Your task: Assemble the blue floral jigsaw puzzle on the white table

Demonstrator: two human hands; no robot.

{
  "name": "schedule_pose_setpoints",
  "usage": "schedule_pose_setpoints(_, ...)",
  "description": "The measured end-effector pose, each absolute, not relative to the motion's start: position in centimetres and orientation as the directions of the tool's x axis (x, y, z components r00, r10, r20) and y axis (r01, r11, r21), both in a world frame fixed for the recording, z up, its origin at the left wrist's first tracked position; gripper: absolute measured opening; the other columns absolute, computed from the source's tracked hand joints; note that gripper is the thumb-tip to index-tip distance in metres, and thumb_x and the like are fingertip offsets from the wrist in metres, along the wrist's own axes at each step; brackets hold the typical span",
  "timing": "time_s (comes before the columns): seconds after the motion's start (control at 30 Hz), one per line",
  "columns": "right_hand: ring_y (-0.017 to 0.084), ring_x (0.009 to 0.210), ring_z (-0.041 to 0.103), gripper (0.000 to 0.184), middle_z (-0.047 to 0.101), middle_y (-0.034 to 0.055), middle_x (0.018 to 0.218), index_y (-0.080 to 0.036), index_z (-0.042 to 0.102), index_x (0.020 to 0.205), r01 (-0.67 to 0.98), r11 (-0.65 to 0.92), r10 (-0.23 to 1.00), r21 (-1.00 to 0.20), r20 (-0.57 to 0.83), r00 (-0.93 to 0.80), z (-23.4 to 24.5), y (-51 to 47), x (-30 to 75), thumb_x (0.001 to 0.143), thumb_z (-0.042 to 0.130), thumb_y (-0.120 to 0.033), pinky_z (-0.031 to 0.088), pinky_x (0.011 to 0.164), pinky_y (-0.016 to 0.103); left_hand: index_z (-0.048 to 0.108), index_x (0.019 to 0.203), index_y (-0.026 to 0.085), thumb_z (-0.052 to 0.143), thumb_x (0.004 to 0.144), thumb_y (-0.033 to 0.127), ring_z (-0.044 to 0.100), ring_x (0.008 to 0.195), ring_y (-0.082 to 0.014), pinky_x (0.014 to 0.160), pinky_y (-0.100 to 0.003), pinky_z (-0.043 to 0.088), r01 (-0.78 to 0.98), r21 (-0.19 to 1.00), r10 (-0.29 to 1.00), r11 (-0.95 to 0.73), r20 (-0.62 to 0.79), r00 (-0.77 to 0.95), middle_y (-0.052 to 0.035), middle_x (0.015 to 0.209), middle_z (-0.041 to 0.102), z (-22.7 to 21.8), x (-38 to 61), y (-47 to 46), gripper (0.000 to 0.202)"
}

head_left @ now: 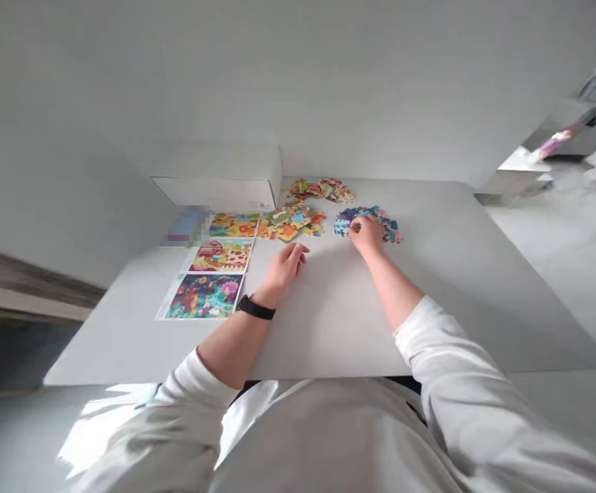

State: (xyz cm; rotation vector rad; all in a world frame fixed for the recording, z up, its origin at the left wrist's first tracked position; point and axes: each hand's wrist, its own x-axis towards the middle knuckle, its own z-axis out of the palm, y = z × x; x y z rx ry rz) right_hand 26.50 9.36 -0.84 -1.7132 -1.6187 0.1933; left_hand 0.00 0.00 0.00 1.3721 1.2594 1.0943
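table | white cardboard box stood at far edge | three picture sheets lay leftward | orange-yellow jigsaw pieces lay just beyond left hand, empty, well apart from right hand | blue-pink jigsaw pieces lay under right hand, grip unclear | black wristwatch circled left wrist

Your view is bright and pale overall, with soft, diffuse light washing across the tabletop and no hard shadows, only faint soft ones near your right hand and left hand. The strongest glare sits at lower left, where a blown-out white patch of light spills beside your sleeve. Wide-angle distortion stretches the tabletop and bends everything toward the frame's edges. The jigsaw pieces look soft and compressed, a pixelated block obscures one spot at the far edge, and the clutter at upper right smears out of focus
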Motion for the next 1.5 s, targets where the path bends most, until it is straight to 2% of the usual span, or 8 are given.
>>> schedule_pose_setpoints(0.1, 0.027, 0.093, 0.072, 0.005, 0.078, 0.0079, 0.093, -0.023, 0.067, 0.084, 0.633, 0.165, 0.93, -0.756, 0.333, 0.157, -0.7, 9.3, 27.2, 0.083, 0.072, -0.024, 0.055, 0.094, 0.042, 0.071, 0.098, 0.018, 0.062, 0.097, 0.061, 0.049, 0.055, -0.0099, 0.049, -0.023, 0.036, 0.154, 0.987, 0.997, -0.044, 0.032, 0.077, 0.0009, 0.076, 0.061, 0.0, -0.1, 0.1, 0.043)
schedule_pose_setpoints(0.2, 0.022, 0.082, 0.07, 0.017, 0.074, 0.0029, 0.084, -0.024, 0.064, 0.087, 0.381, 0.209, 0.962, -0.901, 0.26, 0.087, -0.8, 8.2, 27.4, 0.084, 0.075, -0.036, 0.056, 0.083, 0.037, 0.07, 0.099, 0.019, 0.067, 0.096, 0.059, 0.05, 0.055, -0.0098, 0.05, -0.023, 0.038, 0.125, 0.99, 0.995, -0.069, 0.059, 0.083, 0.0009, 0.076, 0.063, 0.0, 0.1, 0.0, 0.041)
schedule_pose_setpoints(0.3, 0.02, 0.077, 0.068, 0.038, 0.071, 0.0004, 0.08, -0.025, 0.062, 0.088, 0.155, 0.151, 0.988, -0.976, 0.152, -0.004, -1.2, 6.0, 27.0, 0.077, 0.084, -0.054, 0.056, 0.073, 0.033, 0.069, 0.101, 0.019, 0.07, 0.095, 0.058, 0.052, 0.057, -0.0093, 0.052, -0.022, 0.042, 0.075, 0.995, 0.995, -0.071, 0.065, 0.079, 0.0008, 0.079, 0.064, -0.1, 0.4, -0.1, 0.039)
schedule_pose_setpoints(0.4, 0.019, 0.077, 0.069, 0.048, 0.073, 0.0008, 0.082, -0.024, 0.067, 0.092, 0.056, 0.05, 0.995, -0.997, 0.045, -0.094, -1.7, 3.5, 25.9, 0.07, 0.089, -0.06, 0.058, 0.073, 0.033, 0.068, 0.106, 0.019, 0.075, 0.092, 0.057, 0.057, 0.061, -0.0095, 0.055, -0.021, 0.046, 0.034, 0.999, 0.996, -0.042, 0.039, 0.079, -0.0004, 0.084, 0.068, -0.2, 0.7, -0.1, 0.04)
schedule_pose_setpoints(0.57, 0.02, 0.078, 0.07, 0.05, 0.076, 0.0024, 0.086, -0.023, 0.07, 0.093, 0.036, -0.028, 0.985, -0.999, -0.034, -0.169, -1.9, 1.3, 24.2, 0.069, 0.092, -0.061, 0.061, 0.077, 0.035, 0.069, 0.11, 0.018, 0.083, 0.084, 0.065, 0.066, 0.07, -0.0126, 0.058, -0.023, 0.053, -0.01, 1.0, 0.994, 0.025, -0.024, 0.105, -0.0044, 0.094, 0.074, -0.6, 0.8, -0.2, 0.055)
schedule_pose_setpoints(0.7, 0.021, 0.079, 0.071, 0.047, 0.077, 0.0025, 0.085, -0.023, 0.071, 0.093, 0.052, -0.029, 0.982, -0.998, -0.038, -0.188, -1.8, 1.0, 23.7, 0.072, 0.091, -0.06, 0.06, 0.078, 0.035, 0.071, 0.104, 0.018, 0.087, 0.076, 0.072, 0.068, 0.071, -0.0147, 0.06, -0.025, 0.056, -0.011, 0.999, 0.987, 0.052, -0.05, 0.15, -0.0048, 0.09, 0.073, -0.7, 0.9, -0.4, 0.063)
schedule_pose_setpoints(1.0, 0.021, 0.082, 0.071, 0.048, 0.078, 0.0036, 0.089, -0.023, 0.073, 0.097, 0.083, -0.002, 0.977, -0.997, -0.019, -0.213, -2.0, 1.2, 23.7, 0.073, 0.091, -0.061, 0.058, 0.077, 0.034, 0.074, 0.093, 0.017, 0.09, 0.075, 0.064, 0.06, 0.061, -0.0126, 0.058, -0.025, 0.053, 0.09, 0.995, 0.971, 0.036, -0.056, 0.233, -0.0022, 0.074, 0.07, -0.6, 0.8, -0.4, 0.053)
schedule_pose_setpoints(1.5, 0.024, 0.086, 0.073, 0.046, 0.08, 0.0041, 0.087, -0.023, 0.074, 0.092, 0.107, -0.019, 0.959, -0.994, -0.048, -0.281, -2.1, 1.6, 24.2, 0.072, 0.089, -0.062, 0.059, 0.087, 0.038, 0.067, 0.091, 0.019, 0.093, 0.071, 0.067, 0.066, 0.065, -0.0131, 0.06, -0.024, 0.054, 0.02, 0.997, 0.965, 0.075, -0.078, 0.252, -0.0013, 0.077, 0.072, -0.7, 1.0, -0.3, 0.058)
